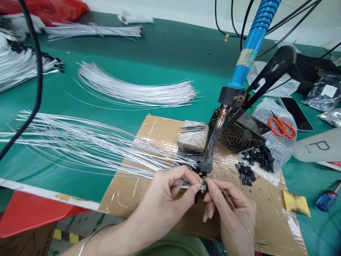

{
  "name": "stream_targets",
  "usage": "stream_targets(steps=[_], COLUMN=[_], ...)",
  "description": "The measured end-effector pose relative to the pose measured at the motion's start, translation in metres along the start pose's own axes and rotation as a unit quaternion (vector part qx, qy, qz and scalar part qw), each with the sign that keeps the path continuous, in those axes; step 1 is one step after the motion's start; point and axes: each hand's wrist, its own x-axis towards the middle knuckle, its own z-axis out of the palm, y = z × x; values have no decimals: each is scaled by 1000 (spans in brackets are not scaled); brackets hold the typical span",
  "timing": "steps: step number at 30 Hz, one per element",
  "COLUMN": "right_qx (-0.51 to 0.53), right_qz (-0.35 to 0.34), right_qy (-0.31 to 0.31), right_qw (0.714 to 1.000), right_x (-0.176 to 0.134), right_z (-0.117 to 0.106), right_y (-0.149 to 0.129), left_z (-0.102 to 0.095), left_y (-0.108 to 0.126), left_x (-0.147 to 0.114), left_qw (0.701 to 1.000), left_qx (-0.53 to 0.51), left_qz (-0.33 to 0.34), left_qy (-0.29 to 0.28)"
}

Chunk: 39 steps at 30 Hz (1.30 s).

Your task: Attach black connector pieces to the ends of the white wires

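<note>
My left hand (170, 199) is closed, thumb and forefinger pinching the end of a white wire (183, 186) near a small black piece (205, 188). My right hand (231, 204) meets it there, its thumb and forefinger pressed together at the same spot. A thin silvery wire (239, 217), like solder, runs through the right fingers and down over the palm side. The fingertips partly hide the joint between them. Just behind lies a loose spread of white wires (106, 149), their tips reaching toward my left hand. Beyond my fingers, a blue-handled soldering iron (246, 58) points down in its stand (269, 76).
Cardboard (125, 192) covers the work spot. A pale block (193, 140) with metal rods, a black fan (231, 131), black connectors (258, 158) and orange scissors (282, 126) surround the iron. A yellow sponge (296, 203) and a screwdriver (327, 197) lie right; another wire bundle (138, 87) lies behind.
</note>
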Motion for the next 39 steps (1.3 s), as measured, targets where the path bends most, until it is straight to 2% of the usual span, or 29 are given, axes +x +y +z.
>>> stream_targets(steps=[10,21,23,28,33,37,39], right_qx=[0,9,-29,-161,-212,-271,-282], right_qz=[0,2,-22,-155,-130,-172,-204], right_qy=[-1,11,17,22,53,74,57], right_qw=[1000,1000,999,975,967,944,936], right_x=[0,-1,0,-1,-7,-7,-4], right_z=[0,3,0,-7,-5,-8,-11], right_y=[2,3,6,12,7,3,4], left_z=[0,2,2,2,2,2,1], left_y=[-2,0,-1,-4,-3,1,4], left_x=[0,0,1,4,8,12,14], left_qw=[1000,1000,1000,999,998,998,998], left_qx=[21,-11,-5,27,42,47,50], left_qz=[-1,6,1,-16,-24,-31,-28], left_qy=[2,4,8,26,33,38,40])
